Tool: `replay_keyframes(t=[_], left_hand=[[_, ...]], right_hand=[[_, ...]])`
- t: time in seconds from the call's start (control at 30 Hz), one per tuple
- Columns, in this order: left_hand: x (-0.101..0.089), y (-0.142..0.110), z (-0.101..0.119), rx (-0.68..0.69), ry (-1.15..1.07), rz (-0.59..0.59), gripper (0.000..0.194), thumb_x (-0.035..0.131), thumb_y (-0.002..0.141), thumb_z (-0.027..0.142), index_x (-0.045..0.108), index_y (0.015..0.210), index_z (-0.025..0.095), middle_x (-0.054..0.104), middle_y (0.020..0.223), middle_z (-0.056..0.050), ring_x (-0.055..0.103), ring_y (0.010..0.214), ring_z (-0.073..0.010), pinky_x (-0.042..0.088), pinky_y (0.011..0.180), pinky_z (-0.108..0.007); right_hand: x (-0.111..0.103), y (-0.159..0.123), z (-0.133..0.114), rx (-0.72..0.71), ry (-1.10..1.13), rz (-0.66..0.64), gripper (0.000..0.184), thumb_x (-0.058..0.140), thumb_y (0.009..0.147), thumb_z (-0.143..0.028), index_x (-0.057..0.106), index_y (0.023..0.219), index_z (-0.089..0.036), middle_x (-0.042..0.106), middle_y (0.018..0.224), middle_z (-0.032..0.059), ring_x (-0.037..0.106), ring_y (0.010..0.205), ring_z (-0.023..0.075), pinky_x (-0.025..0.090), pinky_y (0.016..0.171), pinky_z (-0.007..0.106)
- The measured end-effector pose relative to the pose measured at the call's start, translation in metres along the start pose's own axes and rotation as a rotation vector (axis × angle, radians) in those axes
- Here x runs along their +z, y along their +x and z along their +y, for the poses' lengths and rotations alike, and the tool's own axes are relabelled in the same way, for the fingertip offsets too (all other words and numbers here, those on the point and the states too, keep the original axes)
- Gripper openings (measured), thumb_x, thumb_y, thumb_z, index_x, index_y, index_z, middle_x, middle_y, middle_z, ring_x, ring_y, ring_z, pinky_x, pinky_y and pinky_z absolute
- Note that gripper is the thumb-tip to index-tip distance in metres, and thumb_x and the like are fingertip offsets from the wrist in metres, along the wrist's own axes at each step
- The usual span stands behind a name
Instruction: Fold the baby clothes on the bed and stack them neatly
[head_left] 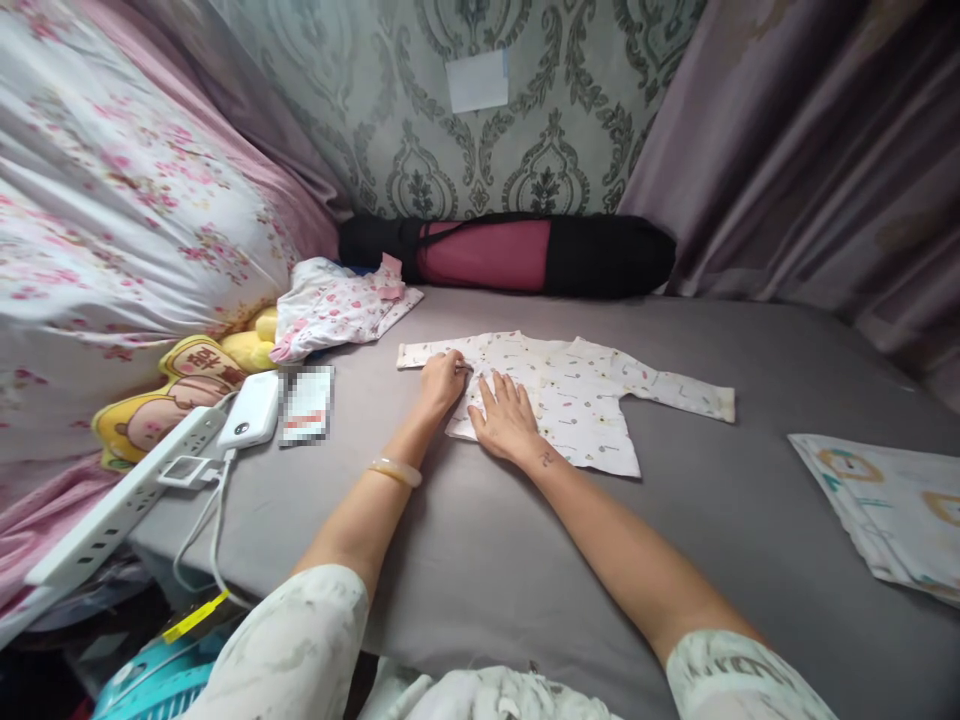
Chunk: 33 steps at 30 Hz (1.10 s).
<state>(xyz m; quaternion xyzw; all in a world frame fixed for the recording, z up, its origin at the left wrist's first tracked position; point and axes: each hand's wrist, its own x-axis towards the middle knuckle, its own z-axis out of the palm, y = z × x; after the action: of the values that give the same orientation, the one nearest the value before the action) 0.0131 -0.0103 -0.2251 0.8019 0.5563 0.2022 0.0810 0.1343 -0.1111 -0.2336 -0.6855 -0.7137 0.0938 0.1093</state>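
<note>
A small white baby shirt (577,410) with a fine print is spread on the grey bed sheet, its sleeves stretched out to both sides. Where the left sleeve joins the body, my left hand (444,380) has its fingers curled and pinched on the fabric. Flat on the shirt's front lies my right hand (504,415), fingers slightly spread, pressing on the cloth and holding nothing. The right sleeve (686,395) reaches out untouched, its cuff pointing away to the right. Part of the shirt's left side is hidden under my hands.
Left of the shirt are a crumpled printed garment (341,308), a blurred packet (307,405), a white power bank (250,410) with cables, and a power strip (127,500). A black and pink long bag (484,255) lies along the wall. Folded printed cloth (885,510) sits at right.
</note>
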Motion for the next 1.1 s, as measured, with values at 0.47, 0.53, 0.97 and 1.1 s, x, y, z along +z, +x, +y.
replay_keyframes(t=[0.47,0.53,0.97,1.1], left_hand=[[0.008,0.004,0.001,-0.060,0.138,0.046,0.030,0.036,0.096,0.024,0.065,0.105,0.019,0.067,0.101,-0.012,0.061,0.097,-0.0244,0.044,0.078,-0.031],[0.007,0.004,0.000,-0.061,0.119,0.042,0.029,0.038,0.095,0.023,0.064,0.107,0.019,0.068,0.103,-0.012,0.061,0.099,-0.0247,0.044,0.080,-0.032],[0.028,0.000,0.059,0.279,-0.069,0.012,0.038,0.040,0.091,0.017,0.052,0.127,0.015,0.061,0.125,-0.016,0.053,0.122,-0.0257,0.040,0.104,-0.043],[0.047,-0.009,0.074,0.236,0.068,-0.064,0.049,0.036,0.097,0.034,0.045,0.138,0.008,0.045,0.146,-0.022,0.032,0.142,-0.0334,0.025,0.115,-0.051]], right_hand=[[-0.003,-0.002,-0.001,0.013,0.017,-0.035,0.059,0.031,0.099,-0.046,0.031,0.153,-0.024,0.016,0.162,0.0104,0.011,0.148,0.0299,0.005,0.117,0.048],[-0.003,-0.003,-0.002,0.015,0.025,-0.040,0.059,0.031,0.099,-0.047,0.030,0.153,-0.024,0.015,0.163,0.0097,0.009,0.149,0.0293,0.004,0.118,0.048],[-0.048,0.002,0.057,0.244,0.084,0.125,0.062,0.023,0.100,-0.040,0.022,0.154,-0.010,0.014,0.162,0.0148,0.007,0.149,0.0274,0.005,0.118,0.049],[-0.035,-0.003,0.080,0.328,0.021,0.082,0.064,0.022,0.100,-0.048,0.024,0.154,-0.013,0.014,0.162,0.0146,0.008,0.148,0.0295,0.003,0.117,0.053]])
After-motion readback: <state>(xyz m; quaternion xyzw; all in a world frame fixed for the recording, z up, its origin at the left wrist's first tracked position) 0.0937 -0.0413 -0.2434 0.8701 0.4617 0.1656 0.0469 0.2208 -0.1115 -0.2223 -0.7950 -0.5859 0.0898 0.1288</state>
